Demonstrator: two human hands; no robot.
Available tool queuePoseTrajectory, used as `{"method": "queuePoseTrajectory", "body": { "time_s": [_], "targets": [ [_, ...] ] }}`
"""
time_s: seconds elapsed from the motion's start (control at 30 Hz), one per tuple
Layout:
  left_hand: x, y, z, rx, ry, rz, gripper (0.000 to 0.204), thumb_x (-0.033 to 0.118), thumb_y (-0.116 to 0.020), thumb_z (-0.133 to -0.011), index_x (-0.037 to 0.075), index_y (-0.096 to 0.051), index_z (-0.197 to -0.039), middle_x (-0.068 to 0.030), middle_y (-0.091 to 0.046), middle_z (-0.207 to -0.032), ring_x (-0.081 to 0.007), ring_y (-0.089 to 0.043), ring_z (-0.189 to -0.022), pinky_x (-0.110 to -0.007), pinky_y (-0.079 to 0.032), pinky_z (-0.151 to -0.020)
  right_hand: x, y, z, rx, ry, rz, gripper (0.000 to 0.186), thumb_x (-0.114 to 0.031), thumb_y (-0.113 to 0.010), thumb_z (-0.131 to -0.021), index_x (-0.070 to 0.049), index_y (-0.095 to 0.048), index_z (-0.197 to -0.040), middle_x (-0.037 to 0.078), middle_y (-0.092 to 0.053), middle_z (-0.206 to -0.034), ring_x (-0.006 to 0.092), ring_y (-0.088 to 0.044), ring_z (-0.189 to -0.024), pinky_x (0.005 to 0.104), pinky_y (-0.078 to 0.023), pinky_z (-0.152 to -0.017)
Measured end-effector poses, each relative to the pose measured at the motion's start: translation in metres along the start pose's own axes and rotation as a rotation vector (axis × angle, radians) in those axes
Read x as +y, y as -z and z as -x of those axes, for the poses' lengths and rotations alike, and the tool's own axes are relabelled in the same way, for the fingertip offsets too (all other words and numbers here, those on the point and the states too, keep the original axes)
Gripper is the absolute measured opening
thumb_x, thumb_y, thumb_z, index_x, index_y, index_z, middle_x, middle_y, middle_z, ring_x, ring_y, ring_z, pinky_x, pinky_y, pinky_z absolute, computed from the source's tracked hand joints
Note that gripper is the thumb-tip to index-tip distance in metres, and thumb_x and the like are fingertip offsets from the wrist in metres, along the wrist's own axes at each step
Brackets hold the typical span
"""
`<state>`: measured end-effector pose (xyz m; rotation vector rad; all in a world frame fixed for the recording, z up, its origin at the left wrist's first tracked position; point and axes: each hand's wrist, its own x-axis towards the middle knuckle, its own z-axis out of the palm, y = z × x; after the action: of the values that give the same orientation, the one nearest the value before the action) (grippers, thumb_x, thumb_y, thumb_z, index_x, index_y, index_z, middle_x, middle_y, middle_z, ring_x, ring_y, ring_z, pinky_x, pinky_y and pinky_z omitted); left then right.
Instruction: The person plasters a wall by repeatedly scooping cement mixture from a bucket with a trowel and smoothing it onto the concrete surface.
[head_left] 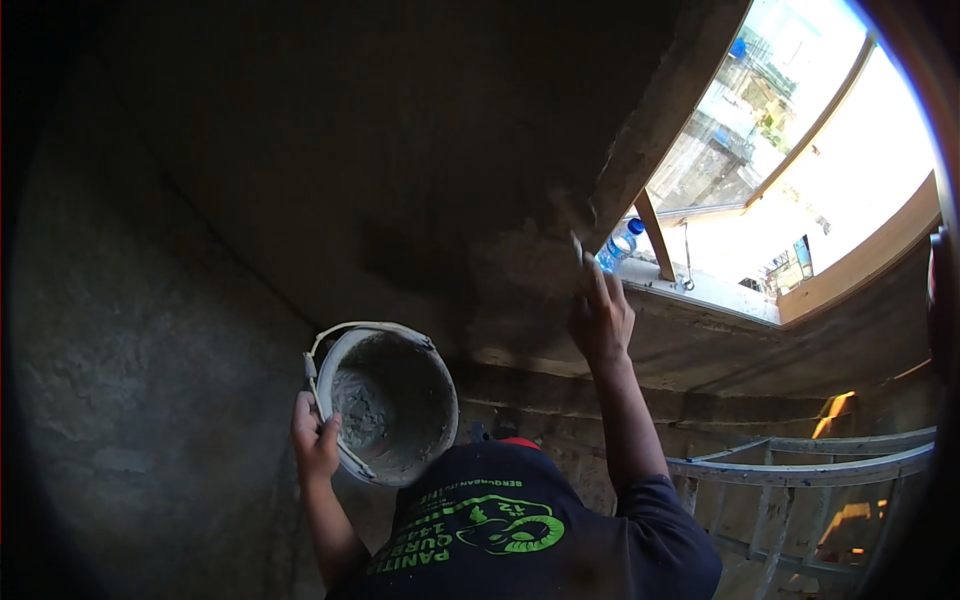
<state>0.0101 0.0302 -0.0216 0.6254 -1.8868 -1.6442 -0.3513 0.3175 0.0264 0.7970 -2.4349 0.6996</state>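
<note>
My left hand (316, 440) grips the left rim of a pale bucket (447, 410), fingers outside and thumb over the edge. The bucket tilts so that its inside shows, coated with grey mortar (362, 412) that lies wet and lumpy at the bottom. Its handle (372, 325) rests up along the far rim. Raised toward the wall beside the window, my right hand (603, 318) is closed round a slim hand tool (577, 247). Pale near my fingers, the tool blurs at its far end, so its exact kind cannot be told. A darker, damp-looking patch (430, 250) marks the wall (330, 130).
A wooden-framed window (855, 255) lets in bright light at the upper right. On its sill (735, 297) stands a clear water bottle (620, 245) with a blue cap, close to my right hand. A metal ladder (800, 465) lies across the lower right.
</note>
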Motion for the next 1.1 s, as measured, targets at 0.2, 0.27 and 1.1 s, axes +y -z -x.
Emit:
{"method": "queuePoseTrajectory", "body": {
  "time_s": [0.2, 0.27, 1.1],
  "targets": [
    [-0.008, 0.001, 0.004, 0.028, 0.032, 0.014, 0.026, -0.003, -0.057, -0.092, 0.000, -0.045, -0.116, -0.0102, -0.065, -0.106, -0.0092, -0.056, -0.095, -0.025, -0.044, -0.087, 0.021, 0.000, 0.032, -0.063, 0.066, -0.189, 0.051, -0.001, -0.066, -0.085, -0.009, -0.062, -0.135, 0.016, -0.068, -0.105, 0.0384, -0.070, -0.091, 0.0461, -0.057, -0.074],
    [-0.006, -0.001, 0.005, 0.048, 0.001, 0.029, 0.025, -0.002, -0.058, -0.093, 0.000, -0.045, -0.115, -0.0094, -0.064, -0.105, -0.0088, -0.055, -0.094, -0.025, -0.044, -0.086, 0.010, 0.000, 0.004, 0.210, 0.199, -0.309, 0.046, -0.002, -0.066, -0.087, -0.005, -0.063, -0.132, 0.017, -0.069, -0.104, 0.0382, -0.070, -0.089, 0.0463, -0.057, -0.075],
    [-0.015, 0.001, 0.013, 0.078, 0.048, 0.027, 0.025, -0.002, -0.057, -0.093, 0.000, -0.045, -0.115, -0.0072, -0.061, -0.104, -0.0088, -0.053, -0.094, -0.024, -0.043, -0.086, -0.015, 0.009, -0.054, 0.191, 0.189, -0.168, 0.051, -0.008, -0.069, -0.086, -0.012, -0.064, -0.136, 0.015, -0.070, -0.115, 0.0332, -0.071, -0.090, 0.0427, -0.059, -0.075]
  ]
}}
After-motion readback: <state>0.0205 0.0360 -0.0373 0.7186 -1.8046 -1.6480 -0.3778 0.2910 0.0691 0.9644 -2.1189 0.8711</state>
